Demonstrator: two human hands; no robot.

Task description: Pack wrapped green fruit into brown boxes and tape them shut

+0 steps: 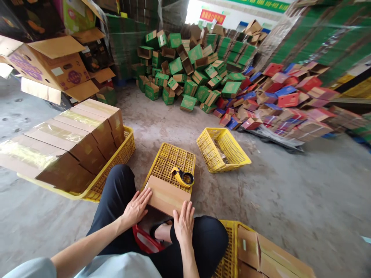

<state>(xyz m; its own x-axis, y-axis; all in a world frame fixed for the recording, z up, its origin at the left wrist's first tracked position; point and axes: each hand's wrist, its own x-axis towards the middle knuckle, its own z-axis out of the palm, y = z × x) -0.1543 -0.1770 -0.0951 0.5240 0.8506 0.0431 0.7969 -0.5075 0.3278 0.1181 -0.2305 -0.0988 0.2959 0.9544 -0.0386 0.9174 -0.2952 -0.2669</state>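
A brown cardboard box [166, 195] lies between my knees, on the near end of an upturned yellow plastic crate [165, 156]. My left hand [137, 206] rests flat along the box's left end, fingers stretched out. At the right end, my right hand [183, 222] touches the near corner with its fingers straight. Neither hand is wrapped round the box. Just beyond the box, a yellow and black tape dispenser [183, 177] lies on the crate. The underside of the box is hidden.
Left of me, a yellow crate [111, 164] holds several cardboard boxes [72, 133]. Another yellow crate [228, 251] with cardboard [272, 256] stands at my right knee. A smaller crate [211, 154] sits ahead on the floor. Green boxes [188, 102] and red-blue boxes [286, 100] are heaped behind.
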